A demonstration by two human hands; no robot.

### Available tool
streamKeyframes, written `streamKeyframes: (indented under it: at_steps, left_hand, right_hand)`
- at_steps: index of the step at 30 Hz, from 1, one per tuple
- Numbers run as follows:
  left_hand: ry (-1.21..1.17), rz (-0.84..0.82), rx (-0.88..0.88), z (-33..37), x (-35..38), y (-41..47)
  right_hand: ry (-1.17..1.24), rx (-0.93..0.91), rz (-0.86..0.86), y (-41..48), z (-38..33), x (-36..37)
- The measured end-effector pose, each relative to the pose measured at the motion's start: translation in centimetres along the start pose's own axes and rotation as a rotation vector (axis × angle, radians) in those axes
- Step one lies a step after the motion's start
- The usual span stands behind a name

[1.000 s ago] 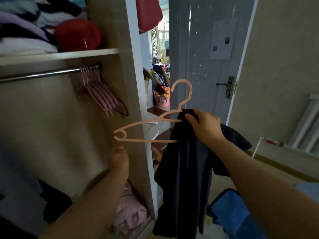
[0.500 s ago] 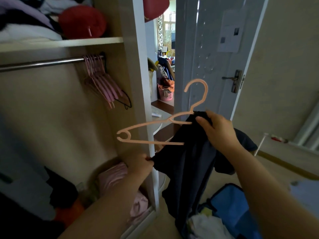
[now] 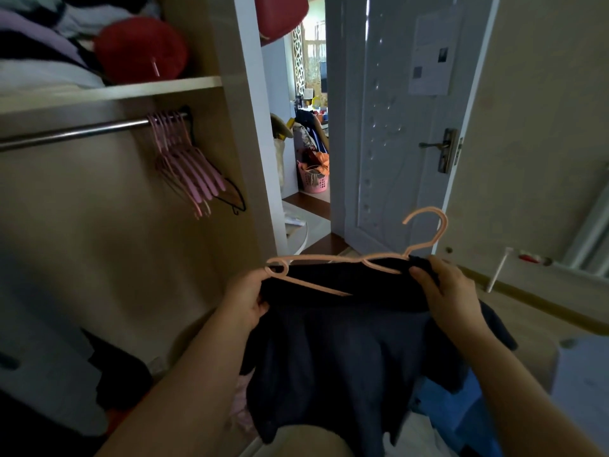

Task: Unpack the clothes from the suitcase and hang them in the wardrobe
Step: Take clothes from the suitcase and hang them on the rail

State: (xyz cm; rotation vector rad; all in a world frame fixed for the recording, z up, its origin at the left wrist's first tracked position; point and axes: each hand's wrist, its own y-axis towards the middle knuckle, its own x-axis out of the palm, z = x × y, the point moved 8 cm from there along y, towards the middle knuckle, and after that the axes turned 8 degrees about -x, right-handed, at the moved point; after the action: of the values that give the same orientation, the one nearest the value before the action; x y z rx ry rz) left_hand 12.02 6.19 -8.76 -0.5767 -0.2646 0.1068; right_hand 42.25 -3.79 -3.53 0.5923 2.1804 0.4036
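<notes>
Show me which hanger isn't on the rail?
The peach hanger, held by the left hand and right hand against the dark garment. The pink hangers and black hanger hang on the rail.

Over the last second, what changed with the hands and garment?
The left hand, free a second ago, rose and took the dark garment, now gripping it at the left end of the hanger. The right hand still holds garment and hanger by the hook; spare hangers stay on the rail.
</notes>
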Motion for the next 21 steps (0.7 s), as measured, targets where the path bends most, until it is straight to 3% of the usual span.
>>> streamKeyframes:
  at_steps: [4, 7, 11, 12, 15, 16, 19, 21]
  left_hand:
    - [0.051, 0.112, 0.074, 1.8, -1.2, 0.4]
    - [0.308, 0.145, 0.23, 3.5, 0.1, -0.9]
    - [0.629, -0.162, 0.276, 3.0, 4.9, -3.8]
    - [0.674, -0.184, 0.34, 3.2, 5.3, -4.0]
    - [1.173, 0.105, 0.834, 6.4, 5.0, -5.3]
    - [1.274, 0.116, 0.933, 6.6, 5.3, -5.7]
    - [1.365, -0.114, 0.821, 4.9, 6.2, -5.3]
    - [1.352, -0.169, 0.809, 3.8, 6.8, -5.4]
  right_hand:
    - [-0.171, -0.107, -0.057, -0.1, -0.7, 0.7]
    - [-0.226, -0.118, -0.037, -0.6, -1.5, 1.2]
    - [-0.161, -0.076, -0.041, -0.7, -2.5, 2.5]
    - [-0.115, -0.057, -0.046, -0.8, -2.5, 2.7]
    - [-0.008, 0.01, -0.056, -0.6, -2.2, 2.8]
    - [-0.006, 0.02, -0.058, -0.5, -2.2, 2.6]
    - [-0.041, -0.006, -0.052, 0.1, -2.9, 2.2]
    - [-0.062, -0.051, -0.063, 0.3, -3.8, 2.2]
